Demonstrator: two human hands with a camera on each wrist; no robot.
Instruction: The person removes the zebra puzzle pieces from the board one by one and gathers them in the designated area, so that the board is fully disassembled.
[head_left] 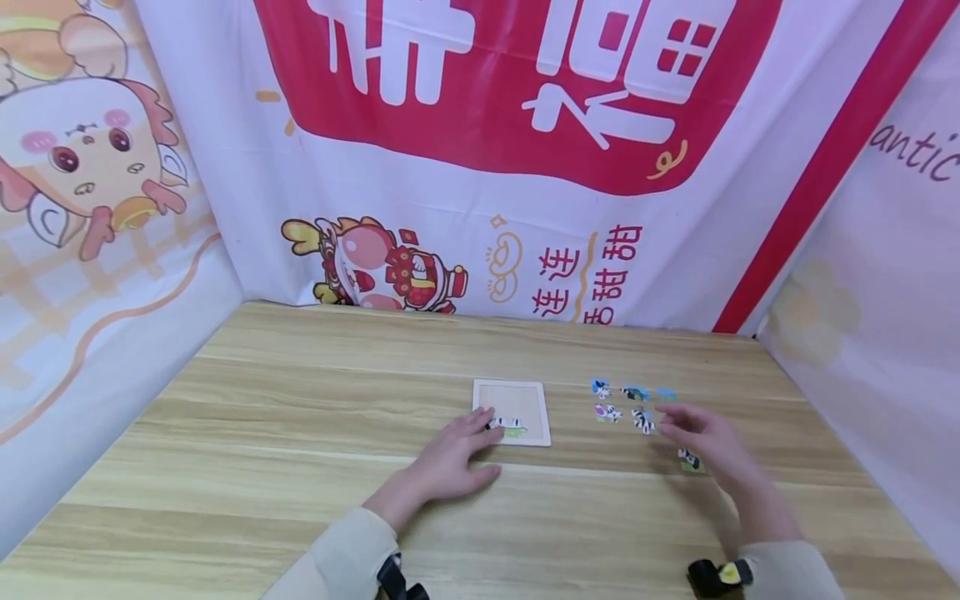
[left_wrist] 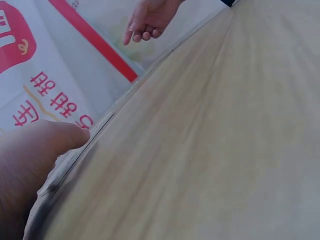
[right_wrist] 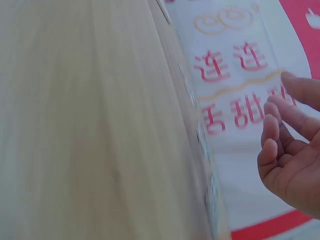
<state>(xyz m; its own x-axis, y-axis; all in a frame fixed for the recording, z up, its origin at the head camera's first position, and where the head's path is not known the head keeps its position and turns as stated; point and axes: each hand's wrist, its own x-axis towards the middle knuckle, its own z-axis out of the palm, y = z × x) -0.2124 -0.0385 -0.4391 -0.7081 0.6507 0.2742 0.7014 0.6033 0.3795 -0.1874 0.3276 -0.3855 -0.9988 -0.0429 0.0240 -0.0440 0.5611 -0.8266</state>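
Note:
A pale square puzzle tray [head_left: 545,417] lies near the middle of the table. Along its near side sits a puzzle piece [head_left: 513,426] with white, black and green print. My left hand [head_left: 453,458] rests at the tray's left edge, fingers extended and fingertips at the left end of that piece. My right hand [head_left: 701,433] hovers over the loose pieces at the right, its fingers loosely bent with nothing between them, as the right wrist view also shows. Closest to it are a black-and-white striped piece [head_left: 642,420] and a black, white and green piece [head_left: 689,460].
More loose puzzle pieces lie right of the tray, among them a blue-topped piece [head_left: 601,388], a dark blue piece [head_left: 635,392] and a white and purple piece [head_left: 608,412]. The wooden table [head_left: 300,400] meets printed cloth walls [head_left: 465,192] at the back and sides.

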